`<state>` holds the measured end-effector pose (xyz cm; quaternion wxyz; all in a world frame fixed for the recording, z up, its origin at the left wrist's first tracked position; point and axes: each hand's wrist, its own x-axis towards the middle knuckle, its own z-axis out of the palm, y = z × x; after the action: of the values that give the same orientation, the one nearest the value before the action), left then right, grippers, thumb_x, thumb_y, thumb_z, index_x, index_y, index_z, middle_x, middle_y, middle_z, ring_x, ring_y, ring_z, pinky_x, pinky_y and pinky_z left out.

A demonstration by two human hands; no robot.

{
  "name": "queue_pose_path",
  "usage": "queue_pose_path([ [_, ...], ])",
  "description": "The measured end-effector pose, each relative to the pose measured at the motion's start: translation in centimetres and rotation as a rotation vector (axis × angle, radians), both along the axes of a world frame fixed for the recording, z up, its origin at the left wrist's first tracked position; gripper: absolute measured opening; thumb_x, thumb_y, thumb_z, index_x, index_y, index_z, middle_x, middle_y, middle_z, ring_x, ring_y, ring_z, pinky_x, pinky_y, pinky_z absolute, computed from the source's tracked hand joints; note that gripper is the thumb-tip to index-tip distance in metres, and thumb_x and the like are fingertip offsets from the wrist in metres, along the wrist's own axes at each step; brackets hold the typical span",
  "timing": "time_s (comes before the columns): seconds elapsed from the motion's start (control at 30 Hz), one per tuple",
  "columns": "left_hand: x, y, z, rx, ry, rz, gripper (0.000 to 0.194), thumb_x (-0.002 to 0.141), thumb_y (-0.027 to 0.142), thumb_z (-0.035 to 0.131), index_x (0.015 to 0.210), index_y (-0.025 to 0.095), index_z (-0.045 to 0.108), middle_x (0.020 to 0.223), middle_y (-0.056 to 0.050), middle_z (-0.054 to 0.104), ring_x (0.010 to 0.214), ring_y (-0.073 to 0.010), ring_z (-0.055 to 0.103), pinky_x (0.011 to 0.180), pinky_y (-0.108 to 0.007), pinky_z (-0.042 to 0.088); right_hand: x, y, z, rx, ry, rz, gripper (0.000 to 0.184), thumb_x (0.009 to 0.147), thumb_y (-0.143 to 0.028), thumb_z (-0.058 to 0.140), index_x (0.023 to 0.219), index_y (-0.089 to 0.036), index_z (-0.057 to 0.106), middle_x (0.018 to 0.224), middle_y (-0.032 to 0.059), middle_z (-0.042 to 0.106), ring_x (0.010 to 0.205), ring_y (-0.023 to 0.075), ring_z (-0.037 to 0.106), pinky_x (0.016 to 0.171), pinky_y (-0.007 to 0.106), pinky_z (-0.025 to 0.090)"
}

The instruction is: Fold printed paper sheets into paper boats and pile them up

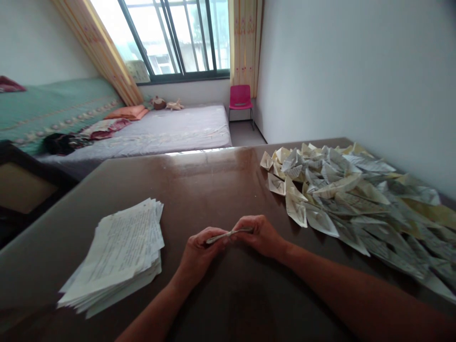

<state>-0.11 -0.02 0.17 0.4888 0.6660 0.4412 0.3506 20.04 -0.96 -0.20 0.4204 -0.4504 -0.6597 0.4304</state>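
With our left hand point(203, 244) and right hand point(261, 236) we are firmly clamping a folded paper point(215, 237), over the brown table point(199, 187). At our left, stacked sheets point(114, 249) are showing lines of writing point(123, 232), too small to read. At our right, folded paper boats point(333, 185) are lying heaped.

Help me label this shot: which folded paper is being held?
The slim folded paper pinched between the left hand and right hand; the other folded papers lie heaped on the table to the right, untouched.
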Motion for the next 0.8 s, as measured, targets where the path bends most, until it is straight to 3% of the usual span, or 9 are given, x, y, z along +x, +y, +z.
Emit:
queue_pose_path([
  [0.23, -0.3, 0.3, 0.3, 0.154, 0.123, 0.002, 0.018, 0.079, 0.035, 0.066, 0.078, 0.018, 0.073, 0.072, -0.002, 0.067, 0.066, -0.0145, 0.058, 0.06, -0.021, 0.044, -0.2, 0.1, -0.4, 0.044, -0.035, 0.001, 0.017, 0.078, -0.032, 0.068, 0.081, -0.017, 0.073, 0.071, 0.0004, 0.069, 0.063, 0.0121, 0.059, 0.059, 0.021, 0.043],
  [0.53, -0.1, 0.8, -0.1, 0.26, 0.248, -0.007, 0.024, 0.079, 0.037, 0.06, 0.077, 0.017, 0.072, 0.072, -0.002, 0.064, 0.063, -0.0144, 0.057, 0.061, -0.023, 0.042, 0.2, 0.7, -1.2, 0.262, -0.241, -0.019, 0.016, 0.081, -0.03, 0.064, 0.077, -0.017, 0.073, 0.072, 0.0026, 0.068, 0.067, 0.0133, 0.059, 0.063, 0.023, 0.041],
  [0.8, -0.9, 1.4, -0.3, 0.332, 0.332, 0.035, 0.026, 0.079, 0.037, 0.057, 0.08, 0.017, 0.074, 0.072, -0.003, 0.069, 0.069, -0.0168, 0.06, 0.065, -0.025, 0.041, 0.2, 1.1, -1.5, 0.127, -0.146, -0.073, 0.02, 0.073, -0.032, 0.07, 0.083, -0.015, 0.072, 0.068, -0.0002, 0.066, 0.061, 0.0117, 0.054, 0.058, 0.021, 0.039],
])
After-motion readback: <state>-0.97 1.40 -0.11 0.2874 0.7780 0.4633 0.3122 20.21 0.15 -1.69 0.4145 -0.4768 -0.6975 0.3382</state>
